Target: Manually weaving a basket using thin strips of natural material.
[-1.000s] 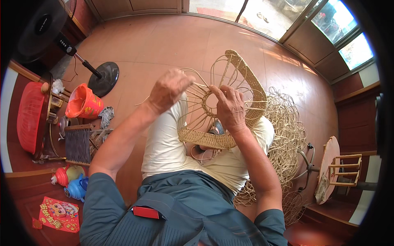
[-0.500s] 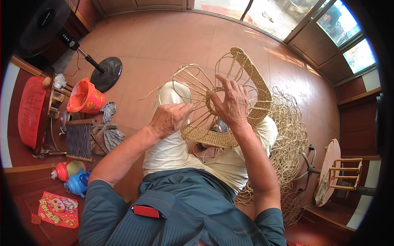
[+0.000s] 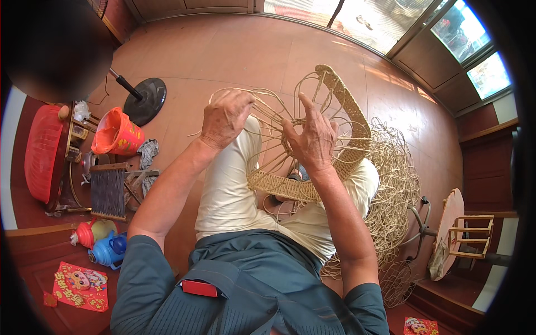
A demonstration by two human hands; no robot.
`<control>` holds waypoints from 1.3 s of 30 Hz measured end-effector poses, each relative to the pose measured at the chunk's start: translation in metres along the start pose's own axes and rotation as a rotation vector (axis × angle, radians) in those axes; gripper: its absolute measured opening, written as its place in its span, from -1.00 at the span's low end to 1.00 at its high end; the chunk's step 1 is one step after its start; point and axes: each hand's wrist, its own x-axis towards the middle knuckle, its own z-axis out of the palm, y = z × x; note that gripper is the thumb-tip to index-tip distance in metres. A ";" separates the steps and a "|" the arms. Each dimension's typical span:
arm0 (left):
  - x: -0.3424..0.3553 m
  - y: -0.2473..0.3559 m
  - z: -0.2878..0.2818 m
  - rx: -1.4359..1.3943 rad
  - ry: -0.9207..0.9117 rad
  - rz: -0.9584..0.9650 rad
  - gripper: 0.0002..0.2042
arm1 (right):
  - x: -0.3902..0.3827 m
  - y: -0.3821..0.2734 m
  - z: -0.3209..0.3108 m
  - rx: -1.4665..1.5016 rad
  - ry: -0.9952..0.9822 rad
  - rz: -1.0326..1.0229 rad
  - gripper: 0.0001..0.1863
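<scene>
A half-woven piece of beige cord, with a banded curved rim and spokes round a central ring, rests across my knees. My left hand has its fingers curled on a cord at the piece's upper left. My right hand grips near the central ring, index finger raised and thumb against the cords; part of what it holds is hidden under it. Loose cord loops arch above both hands. A big tangled heap of the same cord lies beside my right leg.
At left are a black fan base, red bucket, red basket, folding stool and plastic bottles. At right stand a round board and small wooden frame. Glazed doors line the far edge.
My left hand dropped toward the piece's lower left, then rose back to its upper left. My right hand shifted only slightly on the piece, its index finger staying raised.
</scene>
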 end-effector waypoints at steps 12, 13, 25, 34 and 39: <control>0.018 0.006 -0.010 0.566 -0.180 0.458 -0.87 | 0.000 0.000 0.000 0.048 -0.022 0.043 -0.15; 0.022 0.007 -0.013 0.599 -0.196 0.482 -0.89 | -0.001 0.000 0.000 0.052 -0.019 0.041 -0.15; 0.034 -0.002 -0.010 0.534 -0.270 0.569 -0.90 | -0.004 0.003 0.003 0.033 0.070 -0.019 -0.17; 0.026 -0.006 -0.008 0.396 -0.215 0.537 -0.90 | -0.003 0.007 0.005 0.012 0.058 -0.022 -0.18; 0.029 0.001 -0.011 0.408 -0.286 0.521 -0.94 | -0.002 0.004 0.002 0.038 -0.010 0.030 -0.18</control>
